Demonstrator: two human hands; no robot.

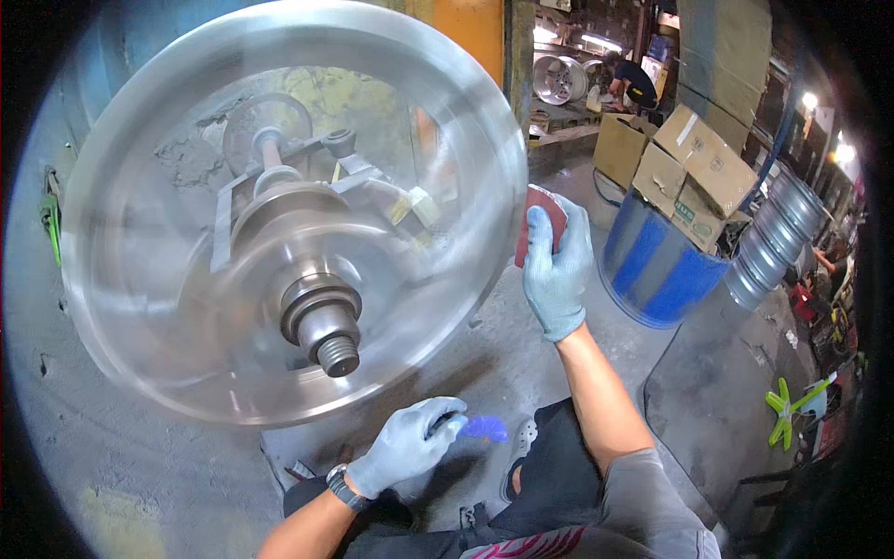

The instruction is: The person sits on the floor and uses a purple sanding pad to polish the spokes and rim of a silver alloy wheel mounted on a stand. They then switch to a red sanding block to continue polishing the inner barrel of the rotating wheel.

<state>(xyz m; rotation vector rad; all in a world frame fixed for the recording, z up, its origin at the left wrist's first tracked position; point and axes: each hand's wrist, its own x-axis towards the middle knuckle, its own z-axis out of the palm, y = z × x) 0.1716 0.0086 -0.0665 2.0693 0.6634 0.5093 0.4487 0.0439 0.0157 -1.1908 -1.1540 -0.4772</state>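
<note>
A large silver wheel rim [447, 340], blurred by spinning, is mounted on a machine shaft with a threaded metal end [337, 356] pointing toward me. My right hand [562, 265], in a light blue-grey glove, grips a folded piece of dark red sandpaper [549, 220] at the wheel's right edge. Low in front of the wheel, my left hand [410, 445] wears the same kind of glove, with a watch [346, 489] at its wrist. Its fingers are curled. A small bluish-purple piece [485, 429] shows by their tips; whether they hold it is unclear.
To the right stands a blue-and-grey drum [656, 270] topped with cardboard boxes [705, 160]. Stacked silver rims [773, 238] lean beside it. A bright green star-shaped base [780, 410] lies farther right. Another person [635, 82] bends near rims in the back.
</note>
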